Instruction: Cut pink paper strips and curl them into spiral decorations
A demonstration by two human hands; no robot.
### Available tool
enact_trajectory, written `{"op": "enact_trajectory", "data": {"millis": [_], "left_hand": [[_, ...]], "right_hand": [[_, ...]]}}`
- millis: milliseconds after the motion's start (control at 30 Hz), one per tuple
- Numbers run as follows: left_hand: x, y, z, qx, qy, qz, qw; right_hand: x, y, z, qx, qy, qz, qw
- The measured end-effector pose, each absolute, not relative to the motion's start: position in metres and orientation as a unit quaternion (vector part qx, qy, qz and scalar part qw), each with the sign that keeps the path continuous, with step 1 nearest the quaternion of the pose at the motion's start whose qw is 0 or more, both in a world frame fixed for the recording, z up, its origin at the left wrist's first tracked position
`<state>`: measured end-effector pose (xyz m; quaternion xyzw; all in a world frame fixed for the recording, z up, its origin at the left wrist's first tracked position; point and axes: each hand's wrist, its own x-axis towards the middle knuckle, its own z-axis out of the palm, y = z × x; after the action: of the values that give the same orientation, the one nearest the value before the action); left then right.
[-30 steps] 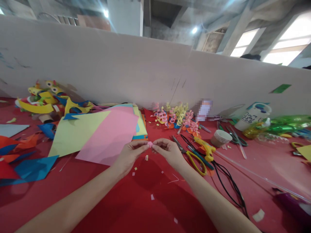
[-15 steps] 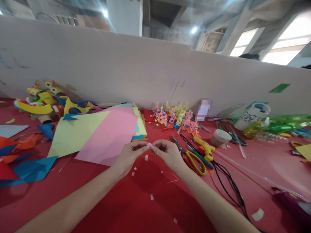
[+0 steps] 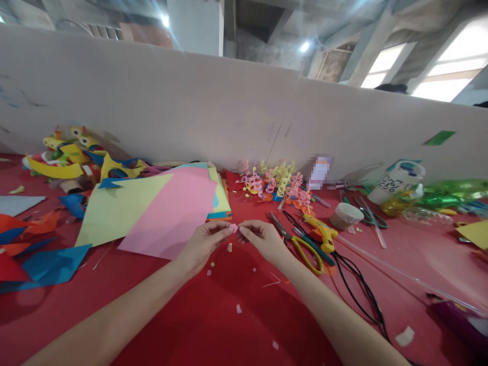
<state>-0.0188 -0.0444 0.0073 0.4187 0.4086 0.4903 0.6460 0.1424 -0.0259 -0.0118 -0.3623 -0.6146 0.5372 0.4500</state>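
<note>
A tiny pink paper piece (image 3: pixel 234 227) is pinched between the fingertips of my left hand (image 3: pixel 204 245) and my right hand (image 3: pixel 261 240), just above the red table (image 3: pixel 229 315). A pink sheet (image 3: pixel 173 213) lies on a stack of coloured paper (image 3: pixel 125 208) right behind my left hand. Scissors with yellow handles (image 3: pixel 303 249) and a yellow glue gun (image 3: pixel 322 231) lie beside my right hand. Small curled paper shapes in pink and yellow (image 3: pixel 276 183) stand behind the hands.
A white partition (image 3: pixel 213 107) closes the back of the table. Paper scraps and cut figures (image 3: pixel 68 157) pile up at the left. A paper cup (image 3: pixel 346 216), a white bottle (image 3: pixel 396 180), green foil (image 3: pixel 446 195) and a black cord (image 3: pixel 358 290) are at the right.
My hands have stayed together on the pink piece, with only slight finger movement. The view has shifted a little.
</note>
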Motion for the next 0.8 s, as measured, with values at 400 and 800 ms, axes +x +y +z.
{"op": "enact_trajectory", "data": {"millis": [400,800], "left_hand": [[-0.0226,-0.0445,0.0014,0.520,0.433,0.453,0.580],[-0.0218,-0.0439,0.0051,0.535,0.469,0.439,0.549]], "right_hand": [[0.1406,-0.0304,-0.0133,-0.377,-0.645,0.481,0.458],[0.1395,-0.0284,-0.0179,-0.405,-0.650,0.443,0.466]]}}
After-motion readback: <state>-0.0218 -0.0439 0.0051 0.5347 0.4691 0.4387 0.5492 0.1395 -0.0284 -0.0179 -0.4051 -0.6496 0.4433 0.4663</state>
